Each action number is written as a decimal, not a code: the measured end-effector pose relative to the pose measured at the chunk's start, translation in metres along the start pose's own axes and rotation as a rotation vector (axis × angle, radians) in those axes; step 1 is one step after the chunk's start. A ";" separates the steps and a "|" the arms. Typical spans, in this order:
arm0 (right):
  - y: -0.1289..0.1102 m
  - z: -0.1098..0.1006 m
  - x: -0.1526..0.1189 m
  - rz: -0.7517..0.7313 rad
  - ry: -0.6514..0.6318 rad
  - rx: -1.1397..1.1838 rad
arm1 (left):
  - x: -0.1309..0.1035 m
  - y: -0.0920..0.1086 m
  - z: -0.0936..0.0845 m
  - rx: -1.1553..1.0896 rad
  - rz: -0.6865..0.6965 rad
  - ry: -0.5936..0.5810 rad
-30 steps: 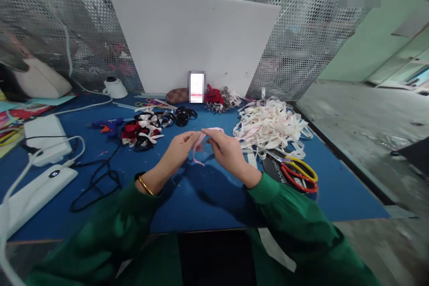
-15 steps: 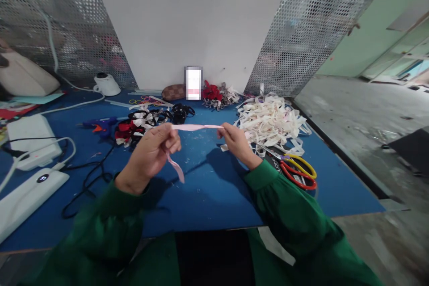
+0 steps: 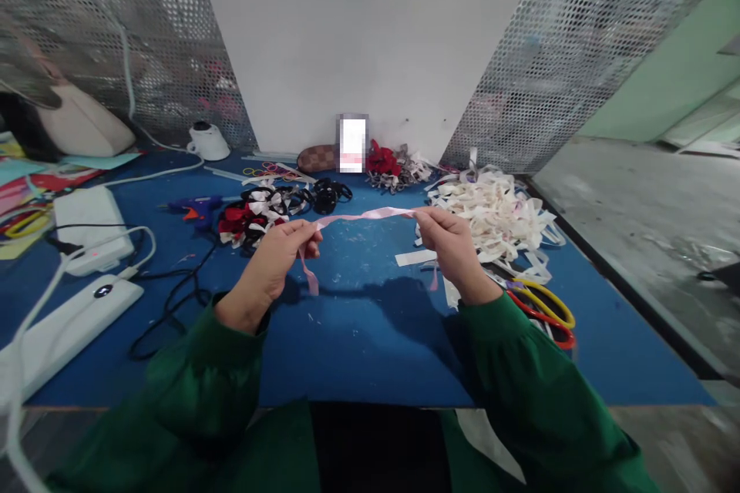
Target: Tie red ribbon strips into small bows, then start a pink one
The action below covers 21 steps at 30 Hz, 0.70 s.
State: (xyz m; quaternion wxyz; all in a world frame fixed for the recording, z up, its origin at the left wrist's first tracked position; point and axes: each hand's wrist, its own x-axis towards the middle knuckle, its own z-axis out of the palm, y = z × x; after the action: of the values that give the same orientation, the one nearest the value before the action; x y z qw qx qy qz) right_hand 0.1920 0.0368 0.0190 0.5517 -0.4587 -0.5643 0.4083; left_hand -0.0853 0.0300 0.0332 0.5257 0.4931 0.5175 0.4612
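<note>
A pink ribbon (image 3: 370, 214) stretches between my two hands above the blue table (image 3: 347, 354), with a slight twist in it. My left hand (image 3: 277, 262) pinches it near one end, and a short tail hangs below those fingers. Closed on the other part of the ribbon is my right hand (image 3: 454, 246), with another pink end dangling under it. Just beyond my right hand lies a pile of white ribbon pieces (image 3: 497, 208). Scissors with yellow and red handles (image 3: 543, 304) rest beside my right wrist.
Black hair ties with red and white bows (image 3: 254, 216) and a blue glue gun (image 3: 200, 208) lie at the left. A lit phone (image 3: 352, 145) stands against a white board (image 3: 358, 46). Farther left are a white power bank (image 3: 75, 331), cables and a mug (image 3: 209, 143).
My hands have moved farther apart, my right hand going rightward, and more ribbon spans between them. A pink end now shows below my right hand. The camera view has shifted left.
</note>
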 end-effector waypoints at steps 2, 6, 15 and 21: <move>-0.003 0.001 -0.003 0.002 0.019 0.021 | 0.004 -0.003 -0.002 0.176 0.067 0.080; -0.010 0.006 -0.009 0.024 0.007 0.068 | 0.001 -0.007 0.002 0.529 0.302 0.224; -0.024 0.039 -0.031 0.142 -0.254 0.007 | -0.030 -0.015 0.046 0.443 0.503 -0.081; -0.020 0.040 -0.031 0.169 -0.247 0.008 | -0.032 -0.016 0.050 0.063 0.176 -0.198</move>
State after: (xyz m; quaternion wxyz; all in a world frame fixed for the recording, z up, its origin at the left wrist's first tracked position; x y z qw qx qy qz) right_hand 0.1496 0.0034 0.0284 0.4435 -0.4488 -0.5856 0.5088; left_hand -0.0366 -0.0053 0.0193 0.5160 0.5961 0.4320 0.4379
